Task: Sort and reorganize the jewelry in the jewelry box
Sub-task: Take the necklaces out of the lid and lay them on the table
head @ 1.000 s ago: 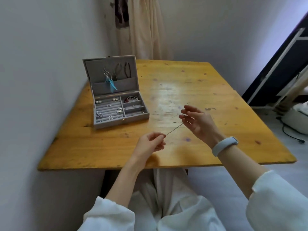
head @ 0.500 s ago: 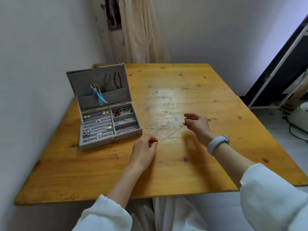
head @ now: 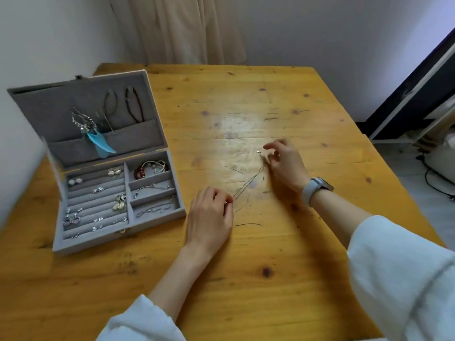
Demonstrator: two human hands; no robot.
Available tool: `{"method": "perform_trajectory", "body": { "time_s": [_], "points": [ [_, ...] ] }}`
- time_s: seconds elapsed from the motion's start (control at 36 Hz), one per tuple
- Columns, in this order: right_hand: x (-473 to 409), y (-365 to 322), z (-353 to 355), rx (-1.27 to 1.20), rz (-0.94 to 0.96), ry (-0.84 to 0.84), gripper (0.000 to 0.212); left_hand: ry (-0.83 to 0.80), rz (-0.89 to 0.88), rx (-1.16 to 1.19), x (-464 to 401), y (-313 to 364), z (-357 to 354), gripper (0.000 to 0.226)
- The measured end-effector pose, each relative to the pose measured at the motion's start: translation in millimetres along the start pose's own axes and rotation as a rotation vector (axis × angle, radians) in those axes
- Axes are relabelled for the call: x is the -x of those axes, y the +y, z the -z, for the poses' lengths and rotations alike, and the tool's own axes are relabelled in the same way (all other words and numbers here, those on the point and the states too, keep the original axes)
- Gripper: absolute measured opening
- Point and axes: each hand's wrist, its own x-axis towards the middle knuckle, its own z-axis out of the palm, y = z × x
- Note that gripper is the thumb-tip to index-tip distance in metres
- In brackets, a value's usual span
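Head view: A thin chain necklace [head: 248, 184] is seen stretched low over the wooden table [head: 270, 267], between the two hands and well to the right of the open grey jewelry box [head: 118, 188]. One end is pinched in the grip of the left hand [head: 211, 215], fingertips closed on it near the table surface. The other end, where a small clasp-like piece can just be made out, is pinched by the right hand [head: 285, 163], with the remaining fingers loosely spread. The strand appears doubled, several fine lines running side by side; whether it is knotted cannot be told.

The chain is judged to be very light, limp and easily tangled, with links fine enough to kink or snap under a sharp pull. It is best held at its ends, near the clasp, with a fingertip pinch and only gentle tension, so that the strands are kept apart. A slippery feel is to be expected, so a dropped end would likely collapse into a heap.

In the box, small earrings are seated in the ring rolls [head: 96, 205], and a beaded bracelet [head: 150, 168] lies in the top right compartment.
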Motion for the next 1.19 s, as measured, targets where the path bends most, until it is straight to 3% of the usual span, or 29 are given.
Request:
{"method": "perform_trajectory", "body": {
  "time_s": [0.08,0.19,0.31,0.5,0.69,0.86,1.08,1.19],
  "points": [
    [24.3,-0.1,-4.4,0.111,0.159,0.066,0.023,0.011,-0.035,-0.021,2.3,-0.7,0.2,0.013],
    [58.0,-6.0,-9.1,0.261,0.335,0.016,0.031,0.019,-0.072,-0.069,4.1,-0.9,-0.2,0.016],
    [69.8,-14.5,-13.3,0.389,0.199,-0.101,0.049,0.03,-0.099,-0.105,6.9,-1.8,0.4,0.015],
    [46.5,-24.9,-21.9,0.412,0.091,-0.32,0.053,0.065,-0.131,-0.148,11.1,-5.2,0.0,0.01],
    [6.0,-38.8,-38.2,0.403,0.17,-0.383,0.051,0.044,-0.087,-0.209,11.0,-5.8,0.4,0.027],
    [13.9,-36.7,-40.6,0.34,0.194,-0.146,0.05,0.062,-0.096,-0.192,10.8,-4.9,-0.4,0.028],
    [1.5,-40.8,-43.7,0.455,0.162,-0.332,0.05,-0.002,-0.141,-0.22,11.6,-6.3,-2.5,0.029],
    [-11.8,-48.0,-44.3,0.385,0.147,-0.399,0.049,-0.021,-0.133,-0.232,12.0,-7.0,-2.9,0.029]
  ]
}}
